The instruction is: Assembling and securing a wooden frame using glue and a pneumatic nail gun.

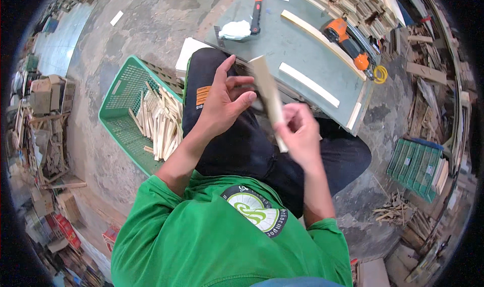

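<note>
My right hand (300,131) grips a short, pale flat wooden strip (268,93), tilted upright above my lap and a little blurred. To its left, my left hand (225,101) is raised with its fingers apart, and nothing is in it. Just beyond the hands stands a low grey-green work board (252,49). On the board lie a white wooden strip (308,84) and a longer strip (322,40). An orange and black nail gun (348,42) rests at the board's right side, and a hammer (257,15) with a red and black handle lies at its far left.
A green plastic basket (117,98) of thin wooden sticks (160,120) sits at my left. Stacked wood pieces (353,7) lie beyond the board. A yellow coiled hose (380,74) is beside the nail gun. At the right is a green crate (413,167) near scattered sticks (401,211).
</note>
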The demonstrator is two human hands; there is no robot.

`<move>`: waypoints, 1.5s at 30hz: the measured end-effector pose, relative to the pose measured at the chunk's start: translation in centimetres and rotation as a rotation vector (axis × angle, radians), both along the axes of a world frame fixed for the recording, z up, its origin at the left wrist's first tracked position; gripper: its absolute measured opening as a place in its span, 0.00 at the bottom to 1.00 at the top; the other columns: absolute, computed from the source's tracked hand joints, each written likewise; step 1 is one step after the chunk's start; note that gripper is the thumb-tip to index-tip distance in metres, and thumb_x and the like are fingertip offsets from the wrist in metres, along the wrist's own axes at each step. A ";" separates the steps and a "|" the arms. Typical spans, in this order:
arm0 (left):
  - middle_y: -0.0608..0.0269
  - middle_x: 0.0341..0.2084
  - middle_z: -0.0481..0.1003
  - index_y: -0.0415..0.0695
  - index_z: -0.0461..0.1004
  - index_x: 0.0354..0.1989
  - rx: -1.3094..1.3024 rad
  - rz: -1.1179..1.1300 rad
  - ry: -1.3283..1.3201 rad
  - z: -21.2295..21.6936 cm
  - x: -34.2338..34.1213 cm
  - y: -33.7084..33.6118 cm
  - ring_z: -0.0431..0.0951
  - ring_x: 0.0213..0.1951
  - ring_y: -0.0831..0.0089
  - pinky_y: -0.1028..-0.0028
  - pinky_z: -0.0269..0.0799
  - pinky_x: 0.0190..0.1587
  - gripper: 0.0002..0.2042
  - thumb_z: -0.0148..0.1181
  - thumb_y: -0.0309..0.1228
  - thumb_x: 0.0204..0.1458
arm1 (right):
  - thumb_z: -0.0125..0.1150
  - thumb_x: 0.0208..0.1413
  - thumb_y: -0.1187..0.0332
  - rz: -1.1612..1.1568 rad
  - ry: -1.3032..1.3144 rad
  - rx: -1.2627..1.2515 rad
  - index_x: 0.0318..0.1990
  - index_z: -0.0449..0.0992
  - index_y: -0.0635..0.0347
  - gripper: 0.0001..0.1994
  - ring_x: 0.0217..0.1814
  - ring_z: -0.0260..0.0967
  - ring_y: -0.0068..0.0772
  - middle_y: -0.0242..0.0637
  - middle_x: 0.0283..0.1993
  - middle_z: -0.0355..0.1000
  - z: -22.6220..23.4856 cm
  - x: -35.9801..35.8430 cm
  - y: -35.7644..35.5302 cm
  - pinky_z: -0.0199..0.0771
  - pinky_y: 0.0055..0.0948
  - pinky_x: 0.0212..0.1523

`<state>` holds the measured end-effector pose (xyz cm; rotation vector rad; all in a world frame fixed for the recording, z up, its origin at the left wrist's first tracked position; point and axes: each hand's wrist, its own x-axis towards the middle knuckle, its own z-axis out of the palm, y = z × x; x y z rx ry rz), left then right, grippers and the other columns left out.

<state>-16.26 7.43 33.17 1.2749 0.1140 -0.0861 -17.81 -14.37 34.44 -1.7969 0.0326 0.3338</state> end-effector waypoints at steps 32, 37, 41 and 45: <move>0.67 0.27 0.76 0.37 0.75 0.38 0.540 0.561 0.066 -11.2 3.4 18.9 0.74 0.28 0.81 0.79 0.70 0.34 0.05 0.55 0.26 0.61 | 0.66 0.49 0.75 -0.028 -0.540 -0.871 0.43 0.73 0.62 0.13 0.54 0.71 0.51 0.47 0.51 0.71 2.9 13.1 -15.2 0.71 0.37 0.53; 0.67 0.28 0.76 0.36 0.75 0.40 0.646 0.281 -0.190 -4.4 10.6 13.2 0.74 0.31 0.82 0.79 0.71 0.35 0.05 0.58 0.24 0.59 | 0.64 0.51 0.75 -0.048 -0.645 -0.858 0.41 0.75 0.63 0.10 0.52 0.72 0.48 0.45 0.50 0.72 3.8 13.2 -15.8 0.72 0.36 0.51; 0.63 0.27 0.76 0.36 0.76 0.39 0.664 0.151 -0.326 -1.0 16.9 8.1 0.74 0.31 0.79 0.76 0.72 0.37 0.05 0.60 0.24 0.56 | 0.63 0.52 0.76 -0.204 -0.707 -0.764 0.39 0.76 0.64 0.07 0.47 0.74 0.45 0.44 0.45 0.74 1.7 13.9 -19.0 0.74 0.34 0.49; 0.50 0.33 0.78 0.39 0.72 0.49 0.832 0.072 -0.376 1.2 25.4 0.7 0.80 0.38 0.58 0.66 0.75 0.44 0.17 0.63 0.32 0.52 | 0.62 0.53 0.78 -0.556 -0.661 -0.550 0.37 0.76 0.66 0.04 0.38 0.74 0.35 0.42 0.39 0.75 -2.5 14.0 -22.1 0.74 0.29 0.42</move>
